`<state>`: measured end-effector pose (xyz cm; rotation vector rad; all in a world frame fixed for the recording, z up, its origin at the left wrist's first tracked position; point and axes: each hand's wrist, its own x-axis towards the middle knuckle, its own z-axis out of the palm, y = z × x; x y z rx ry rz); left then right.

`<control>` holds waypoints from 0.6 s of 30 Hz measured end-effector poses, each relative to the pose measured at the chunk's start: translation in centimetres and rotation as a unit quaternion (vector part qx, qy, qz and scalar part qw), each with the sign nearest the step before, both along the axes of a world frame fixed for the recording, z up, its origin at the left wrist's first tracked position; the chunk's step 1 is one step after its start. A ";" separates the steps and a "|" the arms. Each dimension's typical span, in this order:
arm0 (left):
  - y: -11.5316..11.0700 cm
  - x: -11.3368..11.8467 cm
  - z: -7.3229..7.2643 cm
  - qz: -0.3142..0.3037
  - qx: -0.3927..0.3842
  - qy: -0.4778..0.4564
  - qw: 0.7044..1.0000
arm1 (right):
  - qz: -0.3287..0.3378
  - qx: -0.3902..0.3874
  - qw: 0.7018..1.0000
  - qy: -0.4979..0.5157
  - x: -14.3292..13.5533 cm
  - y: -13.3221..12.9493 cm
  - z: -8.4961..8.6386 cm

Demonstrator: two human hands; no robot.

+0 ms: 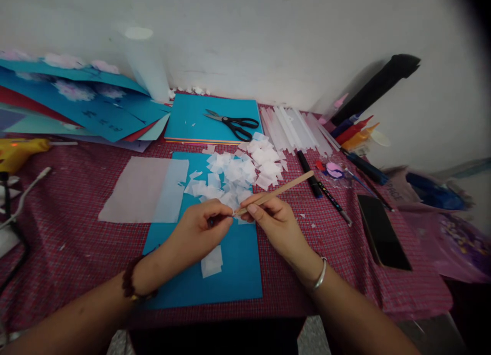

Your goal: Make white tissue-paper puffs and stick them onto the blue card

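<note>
Between thumb and fingers, my right hand (274, 222) grips a flat wooden craft stick (289, 185) that slants up to the right. My left hand (209, 224) is closed in a pinch at the stick's lower end, with a tiny whitish bit at its fingertips, too small to make out clearly. Both hands are above a blue paper sheet (238, 273). Just beyond them lies a heap of small white paper squares (233, 173). A few more paper squares (211, 263) rest on the blue sheet nearer to me.
Black-handled scissors (233, 122) lie on a stack of coloured paper (184, 114). A translucent sheet (141, 191) is at left, beyond it a yellow glue gun (23, 153). At right are glue sticks (295, 130), a black marker (309, 173) and a phone (383, 232).
</note>
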<state>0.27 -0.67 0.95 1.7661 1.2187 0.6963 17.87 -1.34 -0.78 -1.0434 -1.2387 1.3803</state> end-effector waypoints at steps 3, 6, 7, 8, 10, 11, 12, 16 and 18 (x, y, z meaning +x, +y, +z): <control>0.1 0.1 -0.1 -0.002 0.005 0.004 1.000 | 0.007 0.005 1.000 -0.006 0.0 -0.1 -0.1; 0.1 0.2 -0.2 0.010 0.021 0.007 1.000 | 0.008 0.018 0.999 -0.038 0.0 -0.3 -0.1; 0.1 0.3 -0.3 0.016 0.028 0.009 0.999 | 0.007 0.024 0.998 -0.051 0.0 -0.3 -0.1; 0.1 0.2 -0.3 0.022 0.035 0.013 0.999 | 0.003 0.027 0.998 -0.059 0.0 -0.3 -0.1; 0.2 0.2 -0.3 0.037 0.046 0.023 0.998 | -0.012 0.023 0.998 -0.054 -0.1 -0.2 -0.1; 0.3 0.1 -0.3 0.044 0.050 0.027 0.997 | -0.023 0.015 0.999 -0.041 -0.1 -0.1 -0.2; 0.3 0.0 -0.2 0.050 0.049 0.030 0.997 | -0.036 0.005 0.999 -0.024 -0.1 0.0 -0.3; 0.6 -0.3 0.1 0.062 0.030 0.025 0.997 | -0.092 -0.044 0.993 0.058 0.1 0.8 -0.7; 0.7 -0.4 0.1 0.068 0.023 0.027 0.997 | -0.109 -0.071 0.987 0.095 0.2 1.1 -0.9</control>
